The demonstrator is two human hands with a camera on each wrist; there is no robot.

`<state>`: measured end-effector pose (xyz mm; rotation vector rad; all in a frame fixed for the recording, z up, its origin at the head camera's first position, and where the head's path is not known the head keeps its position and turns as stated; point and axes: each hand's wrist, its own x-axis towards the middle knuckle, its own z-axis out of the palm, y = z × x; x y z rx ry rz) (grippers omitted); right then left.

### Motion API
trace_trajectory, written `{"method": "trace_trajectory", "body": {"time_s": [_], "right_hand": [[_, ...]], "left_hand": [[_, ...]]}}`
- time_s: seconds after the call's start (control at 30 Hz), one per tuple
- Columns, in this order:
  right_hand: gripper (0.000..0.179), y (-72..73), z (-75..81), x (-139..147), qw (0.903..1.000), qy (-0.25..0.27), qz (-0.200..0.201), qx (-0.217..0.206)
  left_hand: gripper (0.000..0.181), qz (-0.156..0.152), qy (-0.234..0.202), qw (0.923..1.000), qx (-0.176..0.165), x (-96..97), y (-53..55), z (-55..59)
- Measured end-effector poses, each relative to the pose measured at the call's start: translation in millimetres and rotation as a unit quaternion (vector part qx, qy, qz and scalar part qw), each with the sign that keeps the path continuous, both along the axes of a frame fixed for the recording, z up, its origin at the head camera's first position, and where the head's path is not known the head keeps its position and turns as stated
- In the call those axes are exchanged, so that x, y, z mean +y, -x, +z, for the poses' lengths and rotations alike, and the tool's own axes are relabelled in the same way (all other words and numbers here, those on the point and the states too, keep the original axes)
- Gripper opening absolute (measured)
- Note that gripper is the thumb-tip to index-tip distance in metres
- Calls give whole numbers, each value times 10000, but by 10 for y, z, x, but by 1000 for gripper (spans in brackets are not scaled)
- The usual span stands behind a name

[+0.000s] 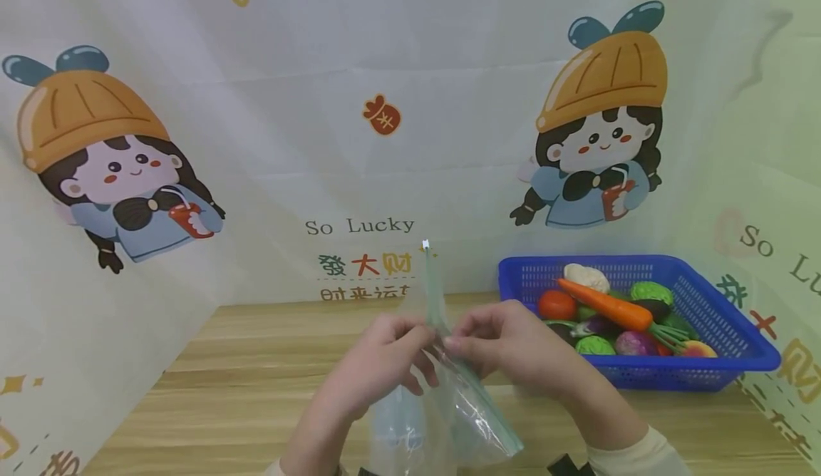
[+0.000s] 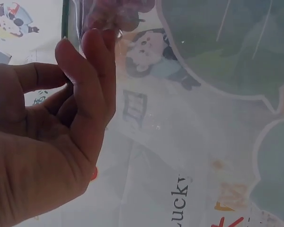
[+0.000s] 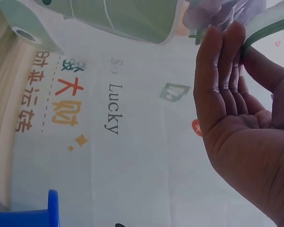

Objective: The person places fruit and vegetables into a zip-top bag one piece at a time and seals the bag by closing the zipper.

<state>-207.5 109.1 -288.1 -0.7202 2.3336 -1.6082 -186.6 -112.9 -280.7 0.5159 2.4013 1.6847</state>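
A clear zip bag point(image 1: 477, 419) with a pale green seal strip hangs between the two hands, its top edge standing up in the middle of the head view. At the upper end of the strip is a small white slider point(image 1: 426, 245). My left hand point(image 1: 385, 355) pinches the seal between thumb and forefinger. Close beside it, my right hand point(image 1: 507, 340) pinches the same strip from the other side. In the left wrist view, the bag point(image 2: 213, 61) shows a large green print. The right wrist view has the green seal strip point(image 3: 270, 30) running out from between thumb and fingertips.
A blue plastic basket point(image 1: 737, 319) of vegetables stands on the right of the wooden table point(image 1: 256, 390), behind my right hand. On top lies a carrot point(image 1: 609, 305), with a tomato point(image 1: 556, 305) beside it. A printed cloth backdrop point(image 1: 308, 141) closes in the back and sides.
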Motion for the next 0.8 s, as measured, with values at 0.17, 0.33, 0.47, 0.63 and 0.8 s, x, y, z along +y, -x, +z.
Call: {"method": "trace_trajectory", "body": {"time_s": [0.17,0.33,0.47,0.63,0.8], "right_hand": [[24,48,39,84,9947,-259,-967,254],[21,97,109,252,9784,-638,-1874,586],[20,125,158,363,9666,-850,-2302,744],[22,119,183,410,9632,-869,-2408,823],[25,92,144,350,9678,-811,-2234,833]], "left_hand": [[22,816,-140,9965,121,-61,44,29],[21,1644,-105,9854,430,-223,89,76],[23,2376,558,9660,856,-403,131,99],[10,3203,1749,9168,1624,-515,128,111],[21,2379,1384,9364,2176,-368,114,75]]}}
